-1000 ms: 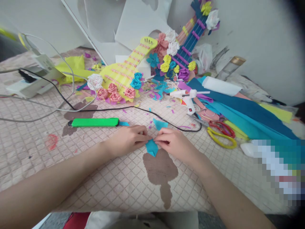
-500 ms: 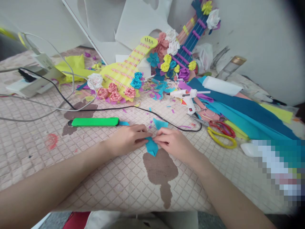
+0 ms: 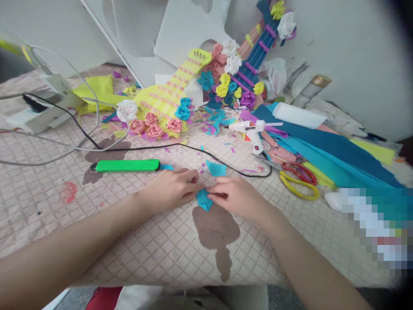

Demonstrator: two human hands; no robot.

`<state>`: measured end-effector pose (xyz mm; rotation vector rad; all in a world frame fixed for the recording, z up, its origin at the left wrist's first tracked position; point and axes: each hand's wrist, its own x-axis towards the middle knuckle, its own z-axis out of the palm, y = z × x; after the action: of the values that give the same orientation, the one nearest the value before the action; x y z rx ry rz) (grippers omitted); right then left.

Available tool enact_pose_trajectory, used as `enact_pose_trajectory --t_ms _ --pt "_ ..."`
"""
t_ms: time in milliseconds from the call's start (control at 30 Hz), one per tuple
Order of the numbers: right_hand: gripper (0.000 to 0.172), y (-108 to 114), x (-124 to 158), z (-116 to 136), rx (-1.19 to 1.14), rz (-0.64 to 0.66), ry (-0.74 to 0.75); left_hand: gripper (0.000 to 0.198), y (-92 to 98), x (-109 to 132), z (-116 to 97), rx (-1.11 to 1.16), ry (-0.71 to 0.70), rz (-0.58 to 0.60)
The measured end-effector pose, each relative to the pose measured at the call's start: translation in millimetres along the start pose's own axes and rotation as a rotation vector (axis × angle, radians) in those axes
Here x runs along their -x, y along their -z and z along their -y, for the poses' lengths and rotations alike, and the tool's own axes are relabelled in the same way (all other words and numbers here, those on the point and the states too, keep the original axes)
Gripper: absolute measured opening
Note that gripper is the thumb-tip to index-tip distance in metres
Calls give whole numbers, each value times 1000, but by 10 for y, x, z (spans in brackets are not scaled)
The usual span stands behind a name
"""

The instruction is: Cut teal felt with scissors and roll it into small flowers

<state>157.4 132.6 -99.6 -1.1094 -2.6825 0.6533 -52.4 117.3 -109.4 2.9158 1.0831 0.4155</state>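
A small piece of blue crepe paper (image 3: 204,200) is pinched between my two hands, its lower end folded to a point. My left hand (image 3: 176,187) grips its upper left edge with the fingers closed. My right hand (image 3: 237,196) pinches the upper right edge, thumb and fingers together. Just beyond my fingertips lies a second blue paper piece (image 3: 216,168). A green utility knife (image 3: 127,165) rests past my left hand, and another bit of blue paper (image 3: 167,167) peeks out at its right end.
A white glue gun (image 3: 250,127) lies beyond my right hand, its black cord (image 3: 180,144) crossing the table. Yellow scissors (image 3: 300,186), red scissors (image 3: 301,173) and blue paper sheets (image 3: 335,148) are on the right. Flower-trimmed yellow (image 3: 158,99) and blue guitars (image 3: 260,54) stand behind.
The fingers of both hands now cover slightly more of the blue paper's top, and less of it shows. The hands stay nearly in place; the whole view has shifted slightly.
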Motion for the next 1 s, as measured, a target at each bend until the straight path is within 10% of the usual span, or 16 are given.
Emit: enact_pose_trajectory --t_ms 467,1000 --pt "22 81 24 32 3 62 -31 22 8 18 -7 17 53 14" --pt "7 -193 -98 142 -118 -212 -224 23 -43 -1 11 344 206 -5"
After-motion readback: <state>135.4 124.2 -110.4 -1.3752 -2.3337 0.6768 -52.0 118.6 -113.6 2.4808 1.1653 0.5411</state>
